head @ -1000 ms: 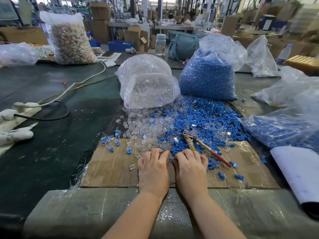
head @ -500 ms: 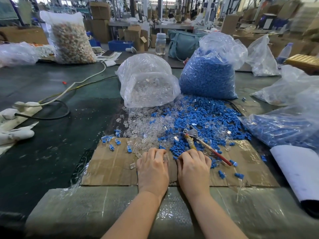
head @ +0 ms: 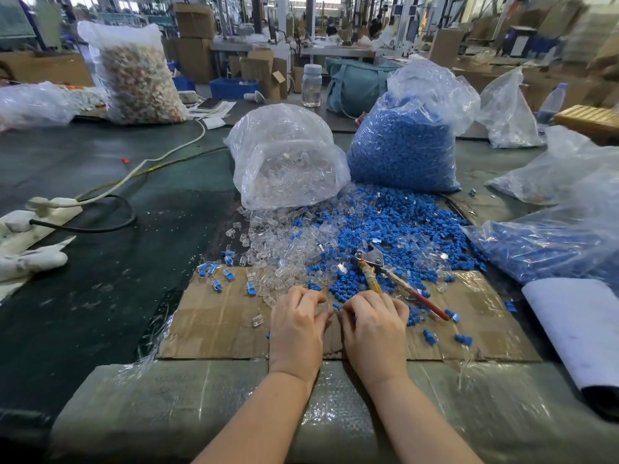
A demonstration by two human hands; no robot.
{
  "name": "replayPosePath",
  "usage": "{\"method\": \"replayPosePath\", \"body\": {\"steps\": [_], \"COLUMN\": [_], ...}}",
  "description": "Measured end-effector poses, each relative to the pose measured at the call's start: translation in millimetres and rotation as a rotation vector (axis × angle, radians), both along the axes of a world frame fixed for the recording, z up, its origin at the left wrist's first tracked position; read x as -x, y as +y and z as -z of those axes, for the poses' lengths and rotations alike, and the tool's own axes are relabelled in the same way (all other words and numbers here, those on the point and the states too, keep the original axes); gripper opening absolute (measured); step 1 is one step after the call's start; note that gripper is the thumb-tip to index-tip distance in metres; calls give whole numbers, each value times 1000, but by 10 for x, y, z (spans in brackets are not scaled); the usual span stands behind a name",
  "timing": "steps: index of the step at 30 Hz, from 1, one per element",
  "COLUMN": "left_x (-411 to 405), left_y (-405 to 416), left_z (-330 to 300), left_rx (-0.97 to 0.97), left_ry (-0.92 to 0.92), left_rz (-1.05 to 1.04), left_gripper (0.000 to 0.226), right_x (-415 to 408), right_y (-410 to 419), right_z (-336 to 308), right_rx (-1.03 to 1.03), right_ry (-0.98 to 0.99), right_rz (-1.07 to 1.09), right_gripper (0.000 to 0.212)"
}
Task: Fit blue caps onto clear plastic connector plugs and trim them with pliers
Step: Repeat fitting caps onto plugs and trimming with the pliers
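flattened cardboard (head: 217,326) covers the near bench edge in my view. on it, my left hand (head: 296,331) and right hand (head: 375,329) sit knuckle to knuckle, fingers curled; a blue cap (head: 337,307) shows between the fingertips, but i cannot tell which hand pinches it. just beyond lie the pliers (head: 375,262) on mixed loose blue caps (head: 395,226) and clear plugs (head: 284,249). farther back stand the clear-plug bag (head: 284,159) and blue-cap bag (head: 402,149).

Left hand (head: 298,324) and right hand (head: 376,324) bare; forearms bare to frame edge; fingernails short.
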State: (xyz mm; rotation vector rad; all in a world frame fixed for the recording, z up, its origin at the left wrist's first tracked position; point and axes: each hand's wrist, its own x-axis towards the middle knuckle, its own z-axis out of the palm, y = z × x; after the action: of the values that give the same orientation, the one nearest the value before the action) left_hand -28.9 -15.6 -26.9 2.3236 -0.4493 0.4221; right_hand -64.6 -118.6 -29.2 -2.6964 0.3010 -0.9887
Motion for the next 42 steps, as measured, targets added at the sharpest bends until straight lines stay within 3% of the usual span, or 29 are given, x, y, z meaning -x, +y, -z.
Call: {"method": "replayPosePath", "body": {"steps": [15,21,28,34,42], "left_x": [48,26,13,5,17], "left_y": [17,22,41,42,50], "left_z": [-87,-65,-57,-46,-44], "left_rx": [157,213,243,247,239], "left_ry": [10,62,62,48,38], "left_rz": [116,74,41,40,60], "left_gripper": [11,31,17,17,20], "right_x": [7,8,13,13,16], "right_y": [5,11,27,12,22], "right_z": [-25,-21,-20,-16,-25], "right_rx": [-43,-77,-69,-27,-41], "right_ry": [-24,-24,13,28,-7], "right_rz": [-63,-96,-118,-114,-141], "right_gripper": [25,17,14,21,13]}}
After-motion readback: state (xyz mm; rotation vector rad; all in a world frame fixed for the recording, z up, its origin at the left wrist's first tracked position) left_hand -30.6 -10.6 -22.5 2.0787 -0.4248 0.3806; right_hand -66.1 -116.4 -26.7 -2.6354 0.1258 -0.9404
